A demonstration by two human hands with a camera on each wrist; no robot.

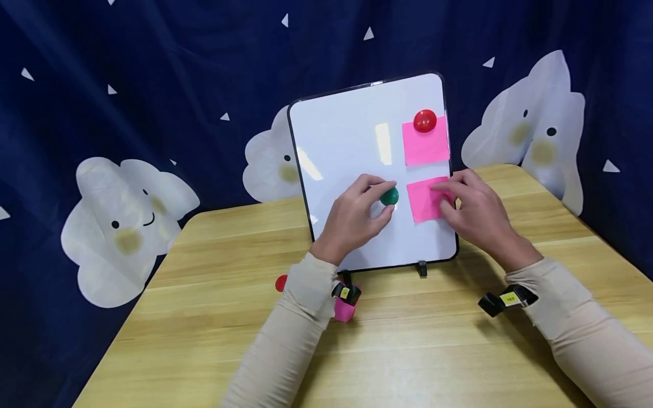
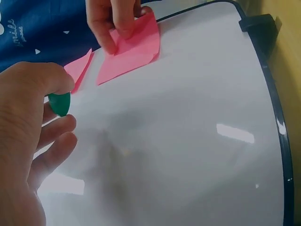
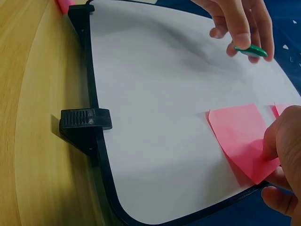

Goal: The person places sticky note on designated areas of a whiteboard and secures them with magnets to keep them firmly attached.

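Left hand (image 1: 354,218) pinches the green magnet (image 1: 390,196) between thumb and fingertips, right at the face of the whiteboard (image 1: 347,141) and just left of the lower pink note (image 1: 425,199). Right hand (image 1: 476,212) presses that note flat to the board, fingers curled over its right edge. Above, a red magnet (image 1: 424,120) pins a second pink note (image 1: 425,143); the board stands on the wooden table (image 1: 229,317)

Bright, even overhead light glares in patches on the whiteboard (image 1: 357,147); wrist views blur close up.
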